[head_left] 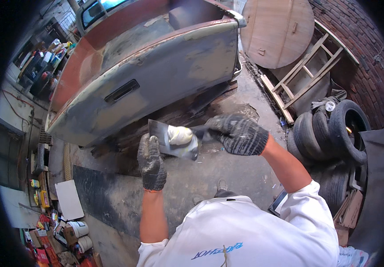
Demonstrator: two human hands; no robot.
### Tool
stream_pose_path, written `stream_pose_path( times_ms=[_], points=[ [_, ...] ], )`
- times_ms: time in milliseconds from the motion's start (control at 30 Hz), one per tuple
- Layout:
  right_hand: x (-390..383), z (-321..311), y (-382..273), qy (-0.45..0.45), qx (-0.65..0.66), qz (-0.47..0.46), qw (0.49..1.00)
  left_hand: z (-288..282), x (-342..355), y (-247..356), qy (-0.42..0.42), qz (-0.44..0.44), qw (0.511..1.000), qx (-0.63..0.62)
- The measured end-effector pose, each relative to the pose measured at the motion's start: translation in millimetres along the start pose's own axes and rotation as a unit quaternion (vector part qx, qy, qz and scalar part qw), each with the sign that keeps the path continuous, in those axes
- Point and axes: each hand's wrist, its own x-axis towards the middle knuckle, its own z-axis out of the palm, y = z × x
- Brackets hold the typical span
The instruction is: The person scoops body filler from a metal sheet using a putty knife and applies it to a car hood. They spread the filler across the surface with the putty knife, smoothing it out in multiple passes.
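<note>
My left hand (152, 163), in a dark grey knit glove, is closed at the left edge of a thin dark flat plate (157, 130). A pale cream lump of putty (179, 135) sits on the plate, with a whitish smear below it. My right hand (238, 133), gloved the same way and smudged with pale dust, is wrapped round the dark handle of a putty knife (199, 132). Its blade is blurred and partly lost against the plate and putty. Both hands are held up in front of my chest, apart from each other.
Ahead stands a pickup truck bed with a patchy grey and cream tailgate (156, 84). On the right are stacked tyres (349, 129), a wooden frame (305, 73) and a round wooden board (277, 31). Buckets (79, 229) and boxes crowd the lower left, near a white panel (69, 200).
</note>
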Motion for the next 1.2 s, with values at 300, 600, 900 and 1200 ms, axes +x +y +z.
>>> stream_pose_path(
  times_ms=[300, 600, 900, 1200],
  points=[
    [-17.1, 36.0, -9.0, 0.085, -0.157, -0.067, 0.982, 36.4, 4.1, -6.0, 0.082, 0.175, 0.939, 0.286],
    [-11.0, 28.9, -1.9, 0.169, -0.136, -0.094, 0.972, 45.6, 5.8, -6.0, 0.066, 0.213, 0.928, 0.299],
    [-10.4, 1.3, 36.2, 0.062, 0.013, -0.044, 0.997, 24.6, 13.0, -2.3, -0.007, 0.062, 0.996, 0.057],
    [-24.4, 27.3, 32.6, 0.258, -0.019, 0.134, 0.957, 7.2, 6.9, -10.5, 0.096, 0.206, 0.913, 0.338]
  ],
)
